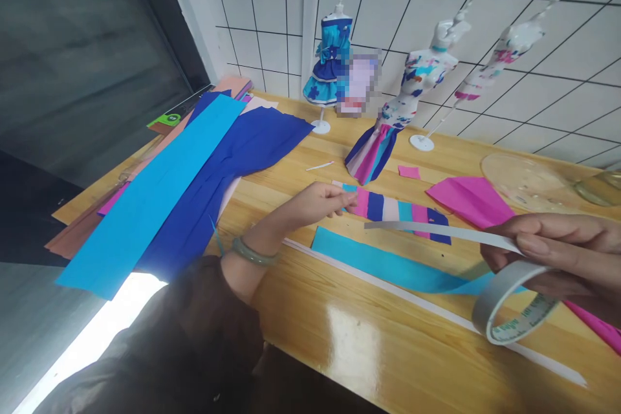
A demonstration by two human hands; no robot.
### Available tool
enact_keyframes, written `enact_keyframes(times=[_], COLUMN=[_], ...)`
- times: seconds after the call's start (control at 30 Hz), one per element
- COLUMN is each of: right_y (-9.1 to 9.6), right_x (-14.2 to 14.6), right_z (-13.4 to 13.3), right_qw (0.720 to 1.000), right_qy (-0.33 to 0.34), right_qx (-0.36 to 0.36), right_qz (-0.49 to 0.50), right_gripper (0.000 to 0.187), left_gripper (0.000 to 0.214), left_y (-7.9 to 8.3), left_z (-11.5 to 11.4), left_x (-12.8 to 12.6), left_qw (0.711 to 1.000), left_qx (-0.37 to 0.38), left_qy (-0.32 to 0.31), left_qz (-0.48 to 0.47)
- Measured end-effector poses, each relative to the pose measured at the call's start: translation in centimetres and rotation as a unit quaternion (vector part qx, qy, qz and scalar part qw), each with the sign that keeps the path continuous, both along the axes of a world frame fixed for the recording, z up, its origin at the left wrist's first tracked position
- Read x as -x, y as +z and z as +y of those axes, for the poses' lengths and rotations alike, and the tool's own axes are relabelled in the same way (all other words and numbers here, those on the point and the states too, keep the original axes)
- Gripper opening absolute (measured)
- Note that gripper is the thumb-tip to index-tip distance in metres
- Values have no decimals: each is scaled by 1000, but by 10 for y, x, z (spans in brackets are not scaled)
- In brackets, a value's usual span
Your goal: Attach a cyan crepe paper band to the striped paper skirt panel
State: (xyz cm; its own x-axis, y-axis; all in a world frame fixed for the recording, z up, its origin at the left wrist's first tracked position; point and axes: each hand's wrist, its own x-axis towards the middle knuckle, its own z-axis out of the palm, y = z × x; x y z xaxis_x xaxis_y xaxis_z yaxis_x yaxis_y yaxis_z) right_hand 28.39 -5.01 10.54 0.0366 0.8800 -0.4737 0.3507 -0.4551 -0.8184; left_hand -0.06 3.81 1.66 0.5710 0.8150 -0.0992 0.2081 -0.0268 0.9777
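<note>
My right hand (567, 246) grips a roll of tape (485, 310), pale and narrow, with green print inside its core. From between its thumb and fingers a loose strip of tape (436, 227) stretches left, its free end in the air. My left hand (325, 199) is closed in a pinch just up and left of that end, apart from it; whatever the fingertips hold is hidden. Behind them lies a striped crepe paper band (391, 209) in pink, dark blue, white and light blue. Below it, a light blue paper strip (378, 261) runs toward my right hand.
Dark blue paper (272, 136) and a long light blue sheet (160, 187) cover the table's left side. Three small dress forms stand by the tiled wall: a blue-dressed one (334, 65), one with a striped skirt (412, 87), another (504, 61). Pink paper (470, 199) lies right; a ruler-like white strip (388, 296) crosses the front.
</note>
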Motion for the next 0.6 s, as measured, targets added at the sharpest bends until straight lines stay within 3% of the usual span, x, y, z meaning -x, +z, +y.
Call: enact_keyframes(times=[0.1, 0.2, 0.37, 0.6], right_y=[2, 4, 6, 6], right_x=[-3, -8, -12, -11], right_z=[0, -2, -3, -1], right_qw=[1000, 998, 997, 995], right_qy=[-23, -50, -68, -13], right_qx=[-14, -37, -38, -85], right_qz=[7, 5, -13, -53], right_gripper=[26, 33, 36, 40], left_gripper=[42, 44, 36, 32], left_y=[0, -3, -11, -14], left_z=[-5, -8, -12, -18], left_x=[-4, -7, -14, -20], left_qw=[990, 977, 969, 945], left_qx=[116, 176, 205, 263], left_qy=[-78, -91, -74, -97], left_qz=[-32, -78, -119, -171])
